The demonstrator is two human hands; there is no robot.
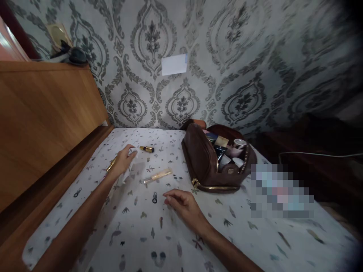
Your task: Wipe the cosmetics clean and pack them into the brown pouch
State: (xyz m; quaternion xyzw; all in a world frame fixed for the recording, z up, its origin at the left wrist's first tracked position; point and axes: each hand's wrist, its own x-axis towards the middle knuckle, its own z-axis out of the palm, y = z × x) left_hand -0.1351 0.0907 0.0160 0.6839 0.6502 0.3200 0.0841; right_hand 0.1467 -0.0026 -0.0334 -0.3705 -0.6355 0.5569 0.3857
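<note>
On a printed cloth (153, 234): an open brown bag (201, 155), a right hand (187, 207) and a left hand (124, 161)

A grey-and-white patterned wall (195, 98) fills the view from 10 to 2 o'clock. Below it spreads the white cloth, dotted with small motifs. A wooden cabinet (45, 113) stands at 9 o'clock. The brown bag sits unzipped at 4 o'clock, packed with small containers (234, 152); farther out the same way, a patch is blurred into squares.

The right hand, at 6 o'clock, is loosely curled above the cloth, its grip released. The left hand, at 8 o'clock, has bent fingers; whether they grasp anything cannot be told.

On the wall at 12 o'clock is a white rectangle (174, 65). A clear-and-beige tube (160, 175) lies slantwise on the cloth at 7 o'clock, between the hands. A gold-and-black tube (147, 149) lies just beyond the left fingertips. A gold tube (111, 165), partly hidden, lies just beside the left hand, on its 9 o'clock side.
</note>
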